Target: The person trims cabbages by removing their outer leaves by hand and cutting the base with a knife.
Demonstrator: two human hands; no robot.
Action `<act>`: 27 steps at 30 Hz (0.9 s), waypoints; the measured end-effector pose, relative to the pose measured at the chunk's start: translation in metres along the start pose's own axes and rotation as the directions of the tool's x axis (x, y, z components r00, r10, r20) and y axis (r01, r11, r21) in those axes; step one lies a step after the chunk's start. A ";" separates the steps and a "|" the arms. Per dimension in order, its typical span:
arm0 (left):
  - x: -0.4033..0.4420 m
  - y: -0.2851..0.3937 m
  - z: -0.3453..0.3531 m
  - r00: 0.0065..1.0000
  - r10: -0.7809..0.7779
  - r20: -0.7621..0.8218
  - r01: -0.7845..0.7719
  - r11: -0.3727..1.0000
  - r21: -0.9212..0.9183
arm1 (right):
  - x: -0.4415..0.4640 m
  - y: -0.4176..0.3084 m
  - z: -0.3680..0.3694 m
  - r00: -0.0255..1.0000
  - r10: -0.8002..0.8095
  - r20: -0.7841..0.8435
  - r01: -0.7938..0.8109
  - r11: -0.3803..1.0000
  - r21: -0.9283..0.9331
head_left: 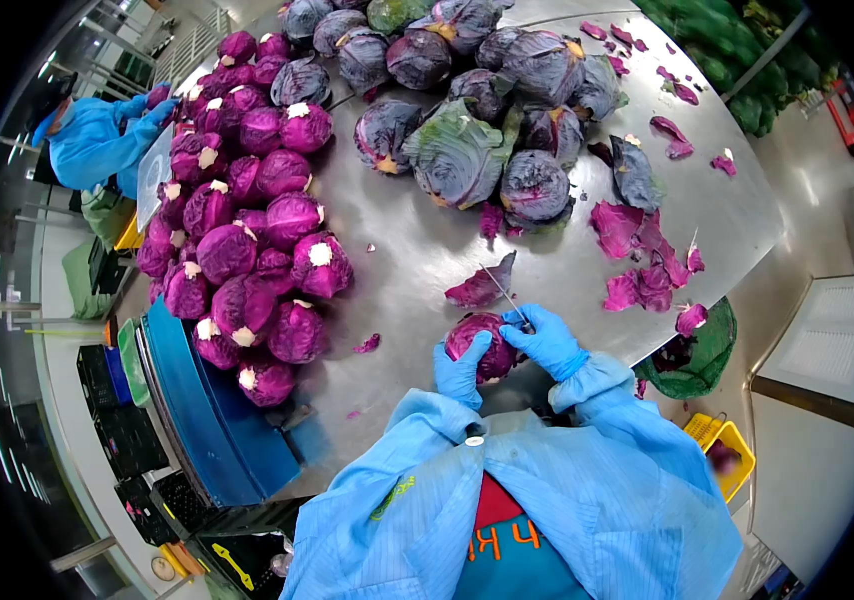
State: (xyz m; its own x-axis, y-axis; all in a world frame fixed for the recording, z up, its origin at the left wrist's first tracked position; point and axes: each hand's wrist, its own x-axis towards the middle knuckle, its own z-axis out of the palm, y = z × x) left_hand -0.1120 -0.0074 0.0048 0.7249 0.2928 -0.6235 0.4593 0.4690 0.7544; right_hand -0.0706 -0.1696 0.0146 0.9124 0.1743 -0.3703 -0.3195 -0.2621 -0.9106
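A peeled red cabbage (481,343) is between my hands above the steel table, near its front edge. My left hand (459,374), in a blue glove, grips it from the left with the thumb on its upper side. My right hand (547,343), gloved too, is closed around a thin-bladed knife (500,287) whose tip points up and to the left. The right fingers also touch the cabbage's right side. A loose purple cabbage leaf (477,289) lies just beyond the cabbage, close to the blade.
Peeled red cabbages (227,253) are piled at the left, untrimmed ones (467,160) at the back. Scattered leaves (637,245) lie on the right of the steel table (397,330). A green net bag (712,355) and yellow basket (742,447) stand right. Another person (97,140) works at far left.
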 end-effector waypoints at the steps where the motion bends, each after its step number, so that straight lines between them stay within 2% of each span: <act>1: -0.001 0.002 0.000 0.999 0.002 0.033 -0.002 1.000 -0.002 | -0.001 -0.002 -0.002 1.000 0.008 0.015 -0.007 0.998 -0.055; 2: -0.001 0.002 0.002 0.998 0.004 0.068 -0.003 1.000 -0.005 | -0.003 -0.004 -0.007 1.000 0.016 0.027 -0.013 0.994 -0.111; 3: 0.006 -0.010 -0.002 0.996 0.081 0.039 -0.084 0.991 0.101 | -0.005 -0.010 -0.010 0.999 0.026 0.038 -0.020 0.986 -0.167; 6: 0.015 -0.036 -0.004 0.965 0.261 -0.033 -0.228 0.890 0.395 | -0.004 -0.014 -0.012 0.999 -0.044 0.031 0.054 0.836 -0.546; 8: 0.001 -0.031 0.005 0.940 0.323 -0.107 -0.216 0.808 0.548 | -0.012 -0.014 -0.006 0.997 -0.058 -0.045 0.020 0.802 -0.597; 9: -0.002 -0.022 0.009 0.958 0.276 -0.073 -0.205 0.844 0.496 | -0.013 -0.013 -0.004 0.994 -0.068 -0.080 0.004 0.784 -0.621; 12: -0.003 -0.010 0.003 0.986 0.169 0.001 -0.156 0.906 0.394 | -0.017 -0.017 -0.005 0.989 0.054 -0.139 -0.122 0.829 -0.546; 15: 0.005 -0.016 -0.010 0.990 0.129 0.050 -0.138 0.911 0.390 | -0.014 0.017 -0.014 0.967 -0.027 -0.254 -0.117 0.838 -0.533; 16: 0.000 -0.007 -0.012 0.990 0.112 0.080 -0.135 0.912 0.387 | -0.013 0.024 -0.026 0.956 -0.103 -0.274 -0.065 0.838 -0.542; 17: -0.003 0.000 -0.017 0.989 0.095 0.110 -0.130 0.913 0.386 | -0.006 0.038 -0.040 0.942 -0.095 -0.323 -0.126 0.790 -0.600; 18: 0.001 0.001 -0.028 0.972 0.078 0.222 -0.179 0.856 0.484 | -0.003 0.052 -0.057 0.902 -0.183 -0.391 -0.094 0.800 -0.592; 19: 0.001 0.002 -0.034 0.951 0.121 0.283 -0.254 0.828 0.500 | -0.002 0.065 -0.078 0.879 -0.272 -0.393 -0.054 0.760 -0.647; 20: -0.001 0.002 -0.039 0.926 0.159 0.344 -0.326 0.796 0.511 | 0.000 0.073 -0.094 0.834 -0.302 -0.462 -0.139 0.696 -0.704; 21: -0.001 0.001 -0.041 0.894 0.193 0.404 -0.397 0.760 0.515 | -0.002 0.044 -0.101 0.735 -0.475 -0.485 -0.047 0.677 -0.734; 23: -0.001 -0.002 -0.042 0.883 0.202 0.423 -0.422 0.736 0.530 | -0.010 0.002 -0.098 0.757 -0.359 -0.546 -0.056 0.797 -0.602; 25: -0.004 0.002 -0.037 0.879 0.228 0.420 -0.448 0.697 0.560 | -0.017 0.000 -0.075 0.875 -0.286 -0.390 0.099 0.895 -0.434; 26: -0.005 0.003 -0.035 0.873 0.236 0.426 -0.462 0.679 0.570 | -0.022 -0.007 -0.061 0.973 -0.108 -0.205 0.030 0.936 -0.350; 27: -0.007 0.004 -0.035 0.869 0.246 0.430 -0.475 0.660 0.582 | -0.028 -0.020 -0.046 0.998 0.064 0.010 -0.058 0.959 -0.279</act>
State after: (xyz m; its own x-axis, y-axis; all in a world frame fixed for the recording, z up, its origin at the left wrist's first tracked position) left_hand -0.1332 0.0213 0.0047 0.9634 0.0110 -0.2678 0.2576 -0.3147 0.9136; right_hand -0.0779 -0.2131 0.0513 0.8875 0.1671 -0.4295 -0.2883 -0.5258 -0.8003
